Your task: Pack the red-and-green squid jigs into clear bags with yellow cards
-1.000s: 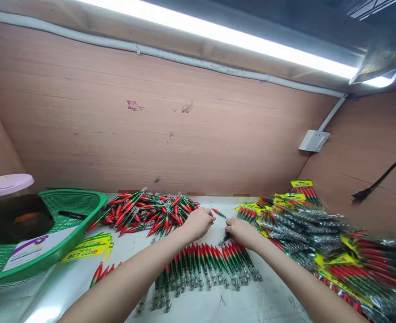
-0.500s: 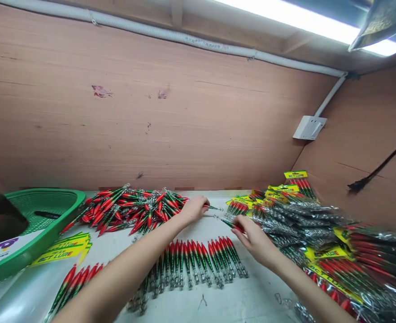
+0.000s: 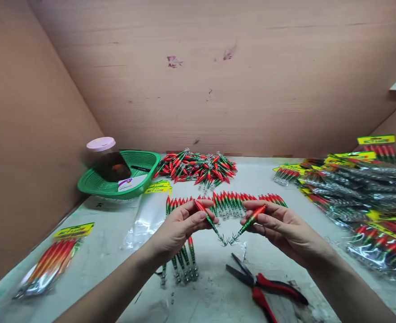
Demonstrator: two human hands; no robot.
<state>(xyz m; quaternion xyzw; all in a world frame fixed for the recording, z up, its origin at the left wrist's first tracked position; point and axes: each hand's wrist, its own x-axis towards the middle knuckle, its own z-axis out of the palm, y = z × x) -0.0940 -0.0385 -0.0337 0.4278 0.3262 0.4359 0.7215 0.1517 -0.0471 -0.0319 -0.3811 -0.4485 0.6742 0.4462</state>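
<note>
My left hand (image 3: 186, 220) pinches a red-and-green fishing lure (image 3: 210, 219), its hooked end slanting down to the right. A second fishing lure (image 3: 250, 221) is gripped by my right hand (image 3: 274, 221), hooks slanting down to the left. The two crowns of hooks almost meet; I cannot tell whether they touch. Behind my hands stretches a row of lures (image 3: 227, 204), red tips away from me. Several more lures (image 3: 183, 260) lie below my left hand, partly covered by it. Red-and-black pliers (image 3: 251, 281) rest with jaws spread below my right hand.
A loose heap of lures (image 3: 198, 168) lies by the back wall. At left stand a green basket (image 3: 140, 186), clear bags with yellow cards (image 3: 157, 187) and one packed bag (image 3: 58, 255). Packed lures (image 3: 352, 188) pile up along the right side.
My hands have come back from near the heap to above the table's front, each with a lure. The view has turned left and down, bringing the pliers and the packed bag at left into sight.
</note>
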